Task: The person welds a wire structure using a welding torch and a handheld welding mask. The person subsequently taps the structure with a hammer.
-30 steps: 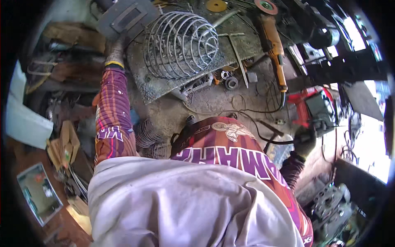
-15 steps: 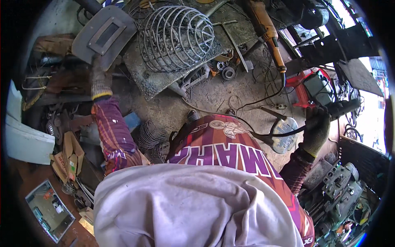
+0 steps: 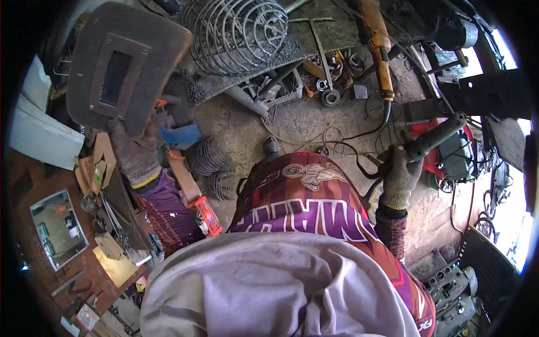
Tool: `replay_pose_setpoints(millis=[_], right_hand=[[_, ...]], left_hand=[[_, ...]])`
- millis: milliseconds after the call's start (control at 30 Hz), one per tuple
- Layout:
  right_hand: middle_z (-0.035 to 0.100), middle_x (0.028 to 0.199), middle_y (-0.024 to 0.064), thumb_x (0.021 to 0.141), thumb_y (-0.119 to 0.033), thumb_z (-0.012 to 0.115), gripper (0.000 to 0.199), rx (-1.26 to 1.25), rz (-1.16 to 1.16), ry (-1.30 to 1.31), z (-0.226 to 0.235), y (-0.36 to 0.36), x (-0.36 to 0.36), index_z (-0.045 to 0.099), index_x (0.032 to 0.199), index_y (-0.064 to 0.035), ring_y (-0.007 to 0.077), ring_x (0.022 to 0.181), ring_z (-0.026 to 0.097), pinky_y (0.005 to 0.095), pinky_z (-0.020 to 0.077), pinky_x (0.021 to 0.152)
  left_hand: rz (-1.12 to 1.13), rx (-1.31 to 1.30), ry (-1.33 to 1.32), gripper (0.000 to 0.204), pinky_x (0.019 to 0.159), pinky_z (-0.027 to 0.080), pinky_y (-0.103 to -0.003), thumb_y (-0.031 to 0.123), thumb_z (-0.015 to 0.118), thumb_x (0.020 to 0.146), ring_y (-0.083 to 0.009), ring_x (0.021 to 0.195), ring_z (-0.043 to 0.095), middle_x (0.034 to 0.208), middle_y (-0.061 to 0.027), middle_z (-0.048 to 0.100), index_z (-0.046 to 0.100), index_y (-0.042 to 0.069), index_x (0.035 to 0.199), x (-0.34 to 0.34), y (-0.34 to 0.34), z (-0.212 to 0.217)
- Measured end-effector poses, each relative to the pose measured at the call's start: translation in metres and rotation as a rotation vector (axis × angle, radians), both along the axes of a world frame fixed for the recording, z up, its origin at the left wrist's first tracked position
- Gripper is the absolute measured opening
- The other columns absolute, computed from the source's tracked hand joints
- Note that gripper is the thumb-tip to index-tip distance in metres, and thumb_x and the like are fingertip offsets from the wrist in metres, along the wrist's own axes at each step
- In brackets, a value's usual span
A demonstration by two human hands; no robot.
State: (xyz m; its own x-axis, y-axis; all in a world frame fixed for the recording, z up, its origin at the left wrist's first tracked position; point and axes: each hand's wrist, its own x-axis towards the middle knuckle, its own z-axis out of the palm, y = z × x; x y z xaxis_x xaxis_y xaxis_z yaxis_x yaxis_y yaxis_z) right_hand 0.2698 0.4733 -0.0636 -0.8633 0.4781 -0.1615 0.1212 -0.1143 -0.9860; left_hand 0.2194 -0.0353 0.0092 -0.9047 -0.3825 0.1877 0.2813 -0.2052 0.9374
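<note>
My gloved left hand (image 3: 136,153) grips the lower edge of a dark handheld welding shield (image 3: 160,53) with a rectangular window. The shield is raised at the upper left, and it hides any grip behind it. On the right, my gloved right hand (image 3: 401,178) is closed around a dark, tube-shaped welding electrode holder (image 3: 438,136), which points up and to the right. Its cable shows beside the glove. No rod can be made out at its tip. Beyond both hands, a domed cage of metal rods (image 3: 241,39) lies on a rough metal worktable (image 3: 205,90).
An orange angle grinder (image 3: 377,39) lies at the far right of the table, its cord trailing onto the floor. Rings and tools fill a tray (image 3: 289,96) under the table edge. Wire coils (image 3: 209,157) stand left of my legs. A red-framed machine (image 3: 456,149) sits right.
The welding shield has come up and nearer, with my left hand moving toward me. My right hand has drawn inward with the electrode holder, which now tilts upward. My view has shifted too.
</note>
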Motion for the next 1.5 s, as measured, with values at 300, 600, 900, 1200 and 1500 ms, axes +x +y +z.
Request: replay_pose_setpoints(millis=[300,600,900,1200,1500], right_hand=[[0.062,0.082,0.0069,0.092,-0.040,0.064,0.053,-0.058,0.259,-0.049,-0.028,0.000,0.026,0.048,0.121,0.0020,0.0130,0.064,0.061,0.0236,0.0441,0.053],[0.060,0.078,0.0056,0.082,-0.054,0.070,0.077,-0.115,0.234,-0.017,-0.031,-0.026,0.044,0.045,0.128,0.0021,0.0111,0.061,0.055,0.0244,0.0436,0.054],[0.059,0.074,0.0060,0.079,-0.067,0.065,0.084,-0.117,0.172,-0.014,-0.029,-0.042,0.055,0.047,0.124,0.0015,0.0113,0.056,0.053,0.0235,0.0373,0.049],[0.058,0.080,0.0042,0.080,-0.063,0.066,0.083,-0.136,0.194,-0.005,-0.024,-0.049,0.056,0.046,0.126,0.0019,0.0108,0.061,0.052,0.0246,0.0403,0.052],[0.057,0.081,0.0030,0.079,-0.060,0.070,0.080,-0.174,0.189,-0.018,-0.021,-0.052,0.054,0.047,0.126,0.0012,0.0100,0.060,0.051,0.0243,0.0417,0.053]], left_hand=[[-0.169,0.118,-0.173,0.063,0.073,0.061,-0.059,0.036,0.067,0.088,-0.0372,0.116,0.057,0.136,-0.0182,0.049,0.040,0.010,0.139,0.031,0.078,-0.021],[-0.394,0.170,-0.451,0.076,0.087,0.056,-0.056,0.041,0.068,0.087,-0.0327,0.124,0.050,0.138,-0.0148,0.046,0.029,0.011,0.144,0.016,0.121,-0.008],[-0.187,0.292,-0.209,0.053,0.064,0.061,-0.049,0.034,0.056,0.094,-0.0299,0.115,0.057,0.136,-0.0145,0.050,0.040,0.013,0.140,0.003,0.070,-0.008],[-0.242,0.303,-0.154,0.055,0.076,0.060,-0.057,0.032,0.058,0.094,-0.0357,0.118,0.055,0.137,-0.0196,0.048,0.038,0.009,0.140,0.001,0.038,-0.007],[-0.315,0.281,-0.403,0.059,0.071,0.063,-0.049,0.034,0.059,0.093,-0.0370,0.114,0.058,0.136,-0.0196,0.048,0.037,0.007,0.140,0.005,0.114,0.002]])
